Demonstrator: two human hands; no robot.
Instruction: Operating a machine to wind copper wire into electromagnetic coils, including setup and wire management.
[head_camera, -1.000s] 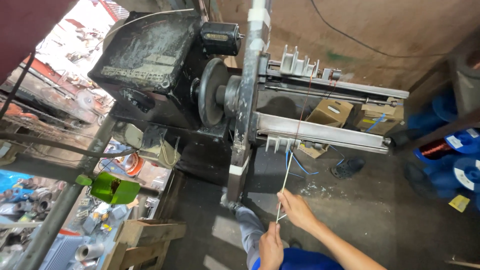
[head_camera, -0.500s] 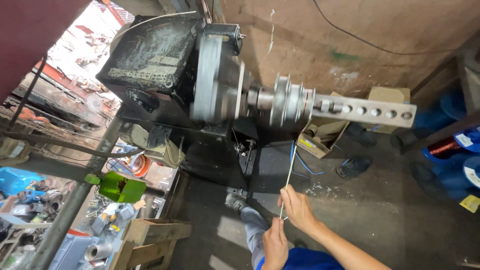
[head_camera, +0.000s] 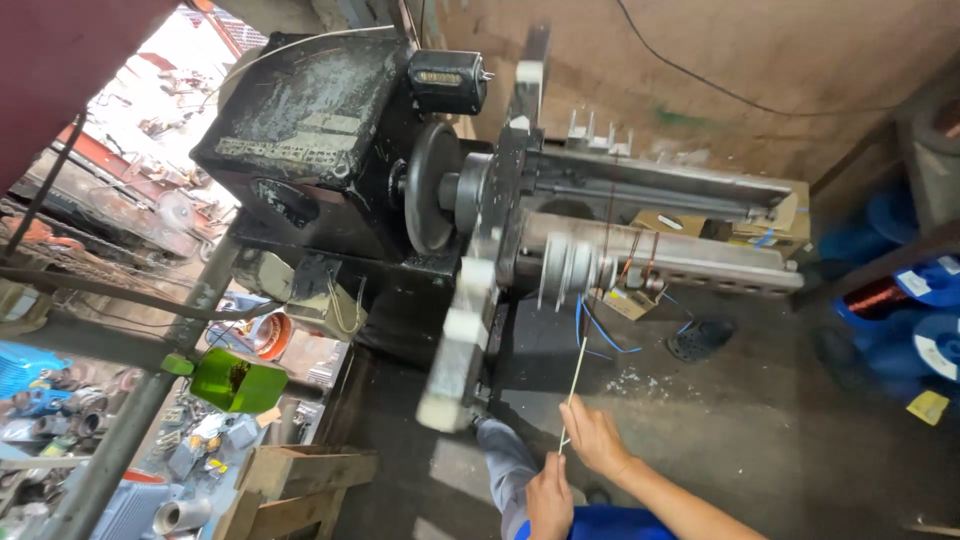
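— What are the hands on?

— A thin pale wire (head_camera: 573, 385) that runs from the hands up to the grooved drum (head_camera: 572, 270) of the winding machine (head_camera: 330, 160). The right hand (head_camera: 592, 438) has its fingers pinched together on the wire's lower part. The left hand (head_camera: 549, 498) sits just below it, nearer the body, and looks curled around the same strand, though I cannot tell for sure how tight that grip is.

— How would that wire handle?

— Light, I'd judge, and springy rather than limp: it holds a nearly straight line between hand and drum. Thin enough to kink if bent sharply, and smooth enough to slide through a loose pinch.

— Where is the best hold?

— Low down, where the right hand has it, well away from the drum and the big cross arm (head_camera: 480, 270) on the shaft, which shows blurred in this frame. Fingertips give control; wrapping it around a finger looks risky to me.

— Anything else close by?

— Blue wires (head_camera: 585, 330) hang under the drum, and a green bottle (head_camera: 235, 381) lies at the left.
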